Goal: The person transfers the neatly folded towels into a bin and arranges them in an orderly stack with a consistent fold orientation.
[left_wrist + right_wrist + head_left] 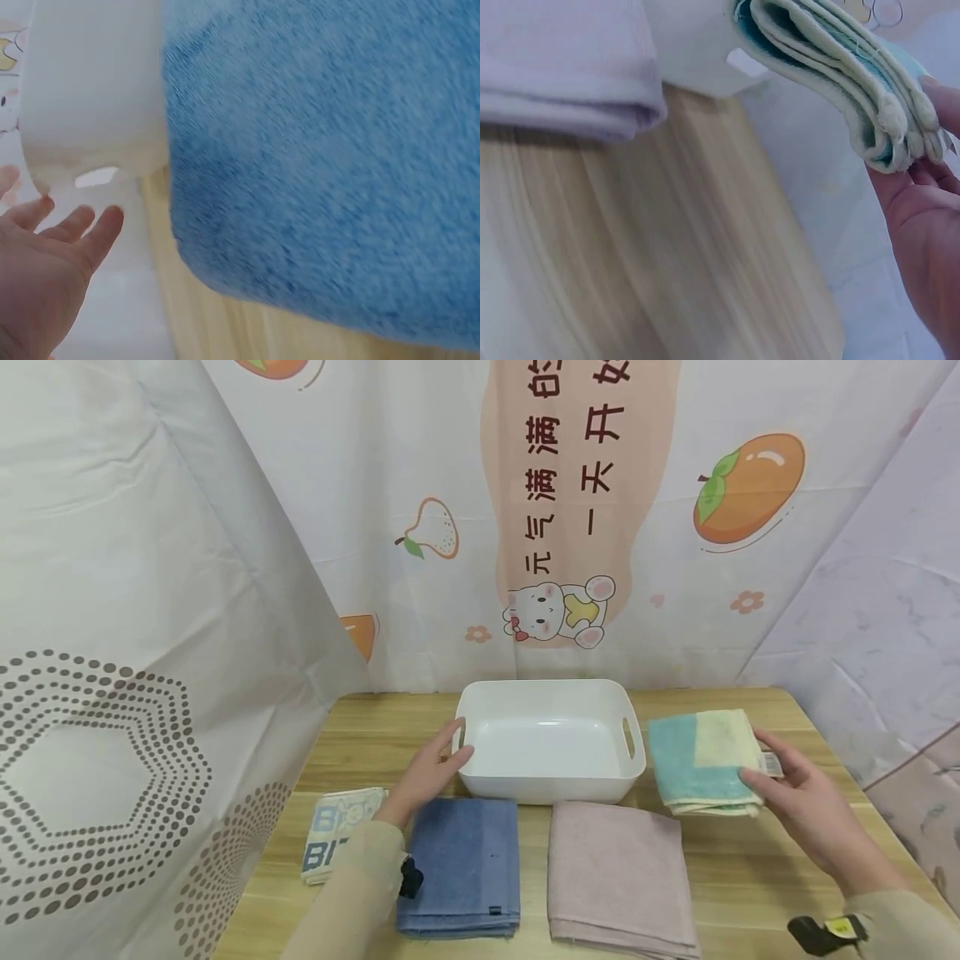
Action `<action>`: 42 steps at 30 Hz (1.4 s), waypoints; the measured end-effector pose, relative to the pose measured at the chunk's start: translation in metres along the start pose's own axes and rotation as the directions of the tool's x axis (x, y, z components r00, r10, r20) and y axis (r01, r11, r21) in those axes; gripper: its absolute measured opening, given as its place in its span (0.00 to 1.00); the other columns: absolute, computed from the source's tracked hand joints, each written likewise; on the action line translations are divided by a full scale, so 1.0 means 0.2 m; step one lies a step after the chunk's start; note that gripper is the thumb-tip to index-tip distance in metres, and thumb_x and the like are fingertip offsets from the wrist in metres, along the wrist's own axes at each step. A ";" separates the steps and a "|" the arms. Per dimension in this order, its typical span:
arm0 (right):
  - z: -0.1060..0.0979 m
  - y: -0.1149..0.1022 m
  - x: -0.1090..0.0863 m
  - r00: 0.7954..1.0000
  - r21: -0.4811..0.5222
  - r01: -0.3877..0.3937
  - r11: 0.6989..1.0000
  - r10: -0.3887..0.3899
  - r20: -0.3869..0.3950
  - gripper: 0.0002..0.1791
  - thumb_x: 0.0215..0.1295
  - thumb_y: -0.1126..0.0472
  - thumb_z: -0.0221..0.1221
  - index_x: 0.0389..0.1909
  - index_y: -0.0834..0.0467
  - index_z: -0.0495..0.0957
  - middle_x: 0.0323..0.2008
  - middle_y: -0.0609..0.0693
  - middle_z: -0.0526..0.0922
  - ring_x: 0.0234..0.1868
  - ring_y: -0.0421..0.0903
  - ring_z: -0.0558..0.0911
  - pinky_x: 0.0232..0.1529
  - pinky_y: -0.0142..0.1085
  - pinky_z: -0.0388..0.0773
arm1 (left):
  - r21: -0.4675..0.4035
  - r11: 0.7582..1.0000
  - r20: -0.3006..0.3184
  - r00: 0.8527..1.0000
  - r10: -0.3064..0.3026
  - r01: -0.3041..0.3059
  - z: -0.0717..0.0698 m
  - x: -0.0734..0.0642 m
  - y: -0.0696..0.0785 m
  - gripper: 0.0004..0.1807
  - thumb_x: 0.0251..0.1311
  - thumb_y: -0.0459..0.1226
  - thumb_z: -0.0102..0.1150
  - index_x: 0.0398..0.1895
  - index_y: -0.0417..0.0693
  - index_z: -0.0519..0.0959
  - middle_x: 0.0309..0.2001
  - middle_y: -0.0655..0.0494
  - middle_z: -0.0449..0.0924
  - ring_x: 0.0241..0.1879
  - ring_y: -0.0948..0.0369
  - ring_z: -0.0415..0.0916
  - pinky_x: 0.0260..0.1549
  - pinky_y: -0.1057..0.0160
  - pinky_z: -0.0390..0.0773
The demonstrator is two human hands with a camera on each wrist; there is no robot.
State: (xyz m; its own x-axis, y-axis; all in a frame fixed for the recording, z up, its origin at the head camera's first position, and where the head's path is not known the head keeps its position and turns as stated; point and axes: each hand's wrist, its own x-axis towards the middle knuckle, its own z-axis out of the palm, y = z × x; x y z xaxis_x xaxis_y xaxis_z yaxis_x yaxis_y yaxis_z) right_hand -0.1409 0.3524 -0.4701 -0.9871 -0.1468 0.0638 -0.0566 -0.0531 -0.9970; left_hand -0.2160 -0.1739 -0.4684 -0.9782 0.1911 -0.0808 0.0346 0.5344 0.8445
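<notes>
My right hand (806,802) pinches a folded teal and cream towel (705,760) by its right edge, thumb on top, and holds it up beside the basket. In the right wrist view the layered folds of this towel (840,75) face the camera. At the left end of a white plastic basket (551,739) with cut-out handles is my left hand (427,772), its fingers extended right at the rim. The left wrist view has the hand (52,262) with fingers spread by the basket's handle (97,176). Inside the basket only its white floor shows.
A folded blue towel (461,868) and a folded pink towel (618,877) lie in front of the basket. Farther left, partly behind the left forearm, is a small white towel with blue letters (326,835). A printed curtain (450,593) hangs behind the wooden table (742,893).
</notes>
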 end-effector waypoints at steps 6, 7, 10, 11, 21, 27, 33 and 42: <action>0.10 -0.05 0.04 0.992 0.130 0.110 0.985 -0.117 0.048 0.38 0.75 0.79 0.48 0.80 0.51 0.56 0.72 0.42 0.60 0.47 0.37 0.84 0.44 0.28 0.83 | 0.019 0.999 -0.034 0.999 0.038 -0.037 0.01 0.00 0.08 0.36 0.73 0.56 0.55 0.80 0.62 0.60 0.82 0.58 0.48 0.81 0.52 0.46 0.75 0.39 0.53; 0.12 -0.06 0.04 0.990 0.139 0.118 0.983 -0.127 0.053 0.38 0.74 0.79 0.47 0.80 0.52 0.56 0.70 0.41 0.62 0.47 0.37 0.84 0.43 0.29 0.83 | 0.022 0.999 -0.039 0.998 0.051 -0.050 0.01 0.00 0.09 0.36 0.73 0.56 0.55 0.80 0.61 0.60 0.82 0.58 0.49 0.80 0.51 0.46 0.74 0.39 0.53; 0.16 -0.08 0.06 0.989 0.137 0.124 0.983 -0.133 0.061 0.37 0.75 0.78 0.48 0.80 0.51 0.56 0.71 0.41 0.61 0.45 0.36 0.83 0.43 0.28 0.83 | 0.033 0.994 -0.053 0.993 0.110 -0.108 0.01 0.00 0.11 0.36 0.72 0.55 0.56 0.80 0.57 0.61 0.81 0.56 0.53 0.80 0.50 0.48 0.74 0.38 0.52; 0.17 -0.08 0.06 0.990 0.132 0.122 0.984 -0.131 0.060 0.37 0.75 0.78 0.48 0.80 0.51 0.56 0.73 0.42 0.59 0.44 0.36 0.82 0.42 0.28 0.82 | 0.038 0.991 -0.056 0.990 0.128 -0.126 0.02 0.01 0.12 0.36 0.72 0.54 0.57 0.79 0.57 0.62 0.81 0.56 0.54 0.80 0.50 0.48 0.74 0.39 0.52; 0.29 -0.11 0.14 0.991 0.110 0.107 0.988 -0.115 0.067 0.36 0.75 0.76 0.50 0.79 0.52 0.57 0.71 0.43 0.63 0.42 0.35 0.80 0.40 0.28 0.81 | 0.058 0.979 -0.107 0.973 0.202 -0.197 0.06 0.01 0.21 0.33 0.71 0.51 0.60 0.77 0.57 0.66 0.77 0.55 0.63 0.79 0.49 0.52 0.74 0.41 0.55; 0.36 -0.11 0.19 0.990 0.145 0.105 0.984 -0.117 0.077 0.36 0.75 0.76 0.50 0.79 0.53 0.57 0.64 0.44 0.70 0.44 0.37 0.82 0.39 0.29 0.82 | 0.009 0.971 -0.072 0.968 0.239 -0.239 0.12 0.02 0.27 0.34 0.71 0.50 0.61 0.77 0.59 0.66 0.76 0.57 0.65 0.75 0.49 0.62 0.71 0.45 0.65; 0.43 -0.12 0.23 0.986 0.182 0.113 0.977 -0.134 0.104 0.36 0.75 0.76 0.50 0.79 0.52 0.57 0.62 0.45 0.72 0.46 0.37 0.83 0.42 0.30 0.83 | -0.141 0.955 0.010 0.965 0.263 -0.259 0.20 0.04 0.32 0.34 0.72 0.46 0.61 0.78 0.57 0.63 0.73 0.50 0.68 0.70 0.47 0.69 0.66 0.51 0.73; 0.52 -0.11 0.27 0.987 0.175 0.111 0.978 -0.130 0.099 0.35 0.75 0.75 0.52 0.79 0.53 0.58 0.61 0.46 0.71 0.48 0.38 0.82 0.44 0.29 0.83 | -0.161 0.961 0.058 0.970 0.238 -0.226 0.29 0.05 0.37 0.34 0.72 0.49 0.60 0.79 0.63 0.62 0.69 0.56 0.74 0.62 0.58 0.77 0.61 0.54 0.77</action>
State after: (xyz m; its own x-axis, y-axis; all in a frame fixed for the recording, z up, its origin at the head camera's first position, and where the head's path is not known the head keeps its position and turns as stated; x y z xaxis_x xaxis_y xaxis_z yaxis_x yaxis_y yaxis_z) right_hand -0.1767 0.2431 -0.4411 -0.9517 -0.2355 0.1970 -0.1393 -0.2407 -0.9606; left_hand -0.2109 -0.0844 -0.4387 -0.9283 0.3604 0.0913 0.2210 0.3375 0.9150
